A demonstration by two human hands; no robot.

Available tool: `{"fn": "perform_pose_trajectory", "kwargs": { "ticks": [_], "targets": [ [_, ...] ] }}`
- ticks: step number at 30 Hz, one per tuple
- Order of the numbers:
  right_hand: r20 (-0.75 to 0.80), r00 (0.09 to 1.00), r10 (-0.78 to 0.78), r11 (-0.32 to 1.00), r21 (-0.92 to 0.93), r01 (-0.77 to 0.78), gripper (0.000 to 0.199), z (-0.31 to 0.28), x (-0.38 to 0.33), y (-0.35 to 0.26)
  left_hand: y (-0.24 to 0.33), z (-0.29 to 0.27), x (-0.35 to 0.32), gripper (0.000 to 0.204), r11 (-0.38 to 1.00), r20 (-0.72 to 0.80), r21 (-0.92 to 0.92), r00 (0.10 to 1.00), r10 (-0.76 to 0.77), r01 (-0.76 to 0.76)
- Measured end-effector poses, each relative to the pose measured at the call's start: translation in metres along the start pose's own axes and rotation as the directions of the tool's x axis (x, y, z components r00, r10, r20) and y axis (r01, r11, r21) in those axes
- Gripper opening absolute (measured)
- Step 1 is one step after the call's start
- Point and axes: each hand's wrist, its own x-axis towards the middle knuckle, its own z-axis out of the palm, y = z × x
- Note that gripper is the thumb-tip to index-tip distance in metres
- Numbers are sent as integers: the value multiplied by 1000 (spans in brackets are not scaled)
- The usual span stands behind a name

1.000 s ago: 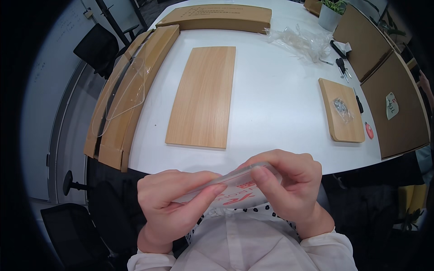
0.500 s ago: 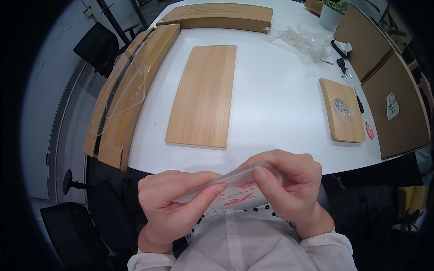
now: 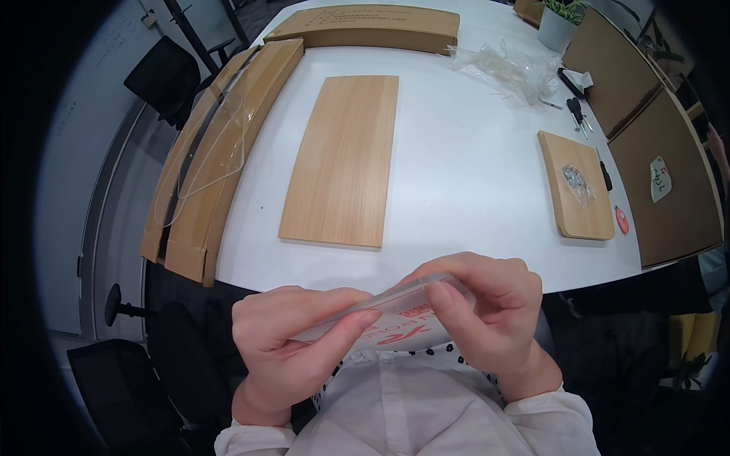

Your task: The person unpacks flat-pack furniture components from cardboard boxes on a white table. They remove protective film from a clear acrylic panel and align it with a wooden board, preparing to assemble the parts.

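Close to my body, just off the table's near edge, I hold a flat, pale plastic case with red print, tilted so its printed face turns toward me. My left hand pinches its left end between thumb and fingers. At its right end, my right hand grips the edge, thumb on the printed side. Fingers cover parts of both ends, and I cannot tell what is inside. Beyond my hands, a long light-wood board lies flat on the white table.
Cardboard boxes line the left and far edges. On the right, a small wooden board bears a clear bag of metal hardware. Screwdrivers, crumpled plastic wrap, a potted plant and upright cardboard stand nearby.
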Motion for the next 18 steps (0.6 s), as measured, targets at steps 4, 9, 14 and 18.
{"fn": "perform_pose_trajectory", "kwargs": {
  "ticks": [4,9,14,18],
  "targets": [
    [11,1000,-22,1000,-5,22,13,1,1,-1,-1,-1,-1,11,1000,-1,1,1000,1,-1],
    [13,1000,6,1000,-2,-6,13,0,1,-1,-1,0,-1,11,1000,-2,14,1000,1,-1],
    [19,1000,-17,1000,-22,18,14,0,1,-1,0,0,-1,12,1000,-8,6,1000,-21,21],
    [23,1000,-16,1000,-15,16,14,0,1,0,-1,0,-2,12,1000,-12,-8,1000,-29,29]
  ]
}}
